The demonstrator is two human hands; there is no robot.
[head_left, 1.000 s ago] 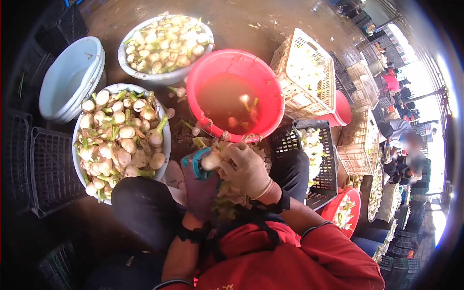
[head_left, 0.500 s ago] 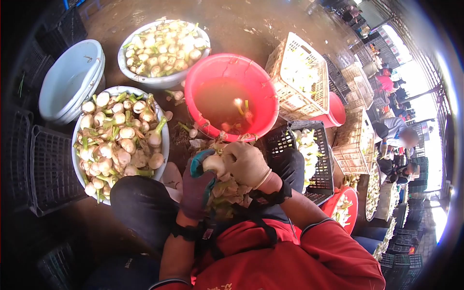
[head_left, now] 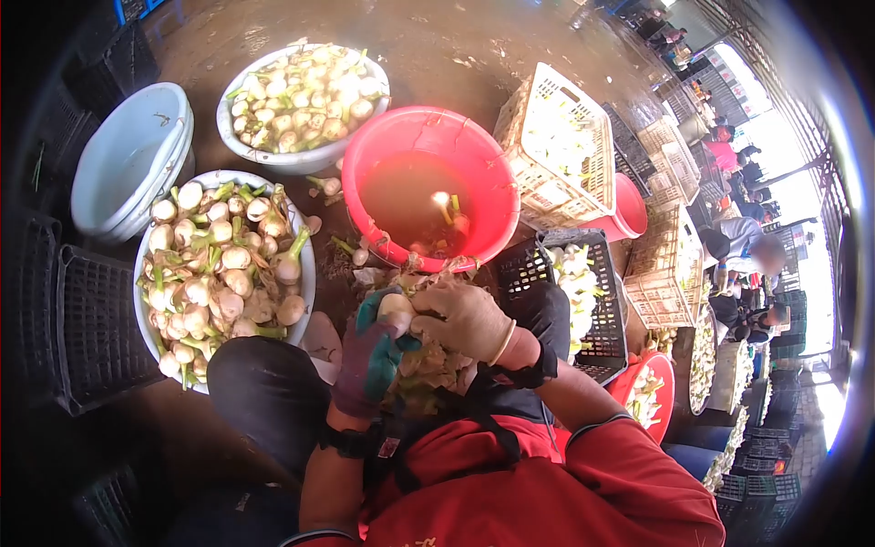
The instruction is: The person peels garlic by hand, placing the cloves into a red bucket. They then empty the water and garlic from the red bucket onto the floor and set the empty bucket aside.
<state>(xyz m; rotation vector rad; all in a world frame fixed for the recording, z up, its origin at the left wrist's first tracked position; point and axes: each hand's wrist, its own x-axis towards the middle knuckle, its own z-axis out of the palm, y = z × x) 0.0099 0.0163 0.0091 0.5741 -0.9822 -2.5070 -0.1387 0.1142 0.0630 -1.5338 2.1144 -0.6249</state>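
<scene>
A round red plastic tub [head_left: 492,164] of murky water sits just beyond the knees, with a white basin heaped with pale bulbs [head_left: 301,264] to its left. The left hand [head_left: 369,351], gloved purple and teal, and the right hand [head_left: 465,314] both close around one small white peeled bulb [head_left: 396,305] over the lap.

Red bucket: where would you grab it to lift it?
Probably by the rim of the red bucket, from both sides with two hands. It stands upright, holds murky water with bulbs floating in it, and no handle shows.
</scene>
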